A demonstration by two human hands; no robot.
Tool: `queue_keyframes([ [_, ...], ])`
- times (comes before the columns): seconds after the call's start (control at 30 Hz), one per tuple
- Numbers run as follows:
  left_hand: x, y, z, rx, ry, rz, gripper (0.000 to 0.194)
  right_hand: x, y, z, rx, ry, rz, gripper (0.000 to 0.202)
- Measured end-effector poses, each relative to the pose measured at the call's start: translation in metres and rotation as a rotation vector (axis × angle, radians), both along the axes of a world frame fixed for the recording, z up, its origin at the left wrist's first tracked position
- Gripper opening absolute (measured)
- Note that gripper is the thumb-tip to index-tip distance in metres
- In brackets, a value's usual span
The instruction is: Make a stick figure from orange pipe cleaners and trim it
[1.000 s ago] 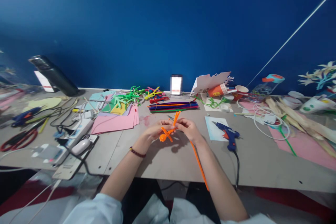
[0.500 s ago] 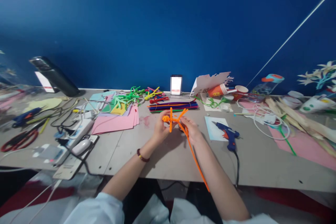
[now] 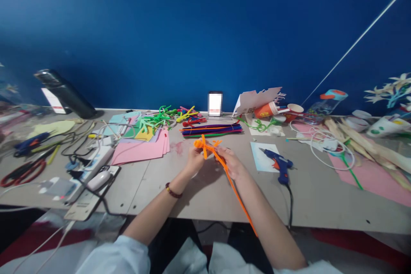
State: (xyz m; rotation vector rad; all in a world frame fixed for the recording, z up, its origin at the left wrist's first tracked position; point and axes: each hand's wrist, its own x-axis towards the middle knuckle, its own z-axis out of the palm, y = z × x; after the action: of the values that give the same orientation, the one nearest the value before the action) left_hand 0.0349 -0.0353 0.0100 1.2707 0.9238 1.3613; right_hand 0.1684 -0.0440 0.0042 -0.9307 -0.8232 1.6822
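Could loosen or bend orange figure (image 3: 206,147) if twisted unevenly between the two grips. Could also snag long orange stem (image 3: 240,203) — trails loose beside right forearm (image 3: 261,212) — and tug the body askew.

Holds figure above desk (image 3: 154,188), just this side of bundled stems (image 3: 212,130). Pinches knobbed end with thumb and fingers of left hand (image 3: 194,163); pinches near forked end with right hand (image 3: 233,163), fingers curled close together — cannot tell each fingertip, partly hidden. Reaches forward with both forearms, angled inward, hands near but apart.
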Motion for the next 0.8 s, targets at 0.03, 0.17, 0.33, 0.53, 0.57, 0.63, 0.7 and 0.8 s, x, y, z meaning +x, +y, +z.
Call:
queue_keyframes([
  [0.03, 0.001, 0.0, 0.0, -0.048, -0.023, 0.008, 0.022, -0.003, -0.001, 0.0, -0.011, 0.006, -0.024, 0.03],
  [0.17, 0.006, -0.003, 0.0, -0.19, -0.143, 0.03, 0.023, -0.014, -0.002, -0.003, -0.045, 0.065, -0.068, 0.032],
  [0.33, 0.011, -0.002, -0.006, -0.319, -0.381, -0.118, 0.027, -0.021, -0.001, -0.009, -0.019, 0.04, -0.191, 0.033],
  [0.53, 0.015, 0.0, -0.009, -0.451, -0.511, -0.11, 0.028, -0.018, 0.0, -0.012, 0.173, -0.16, -0.334, 0.033],
  [0.57, 0.015, 0.0, -0.009, -0.458, -0.484, -0.098, 0.029, -0.016, 0.0, -0.012, 0.182, -0.2, -0.358, 0.034],
  [0.63, 0.015, 0.0, -0.008, -0.425, -0.36, -0.1, 0.033, -0.012, 0.0, -0.011, 0.169, -0.258, -0.405, 0.035],
  [0.7, 0.012, 0.0, -0.008, -0.316, -0.149, -0.072, 0.029, -0.008, 0.001, -0.01, 0.144, -0.279, -0.431, 0.036],
  [0.8, 0.002, 0.002, -0.01, 0.025, 0.282, 0.175, 0.023, -0.004, 0.003, -0.007, 0.113, -0.246, -0.451, 0.036],
])
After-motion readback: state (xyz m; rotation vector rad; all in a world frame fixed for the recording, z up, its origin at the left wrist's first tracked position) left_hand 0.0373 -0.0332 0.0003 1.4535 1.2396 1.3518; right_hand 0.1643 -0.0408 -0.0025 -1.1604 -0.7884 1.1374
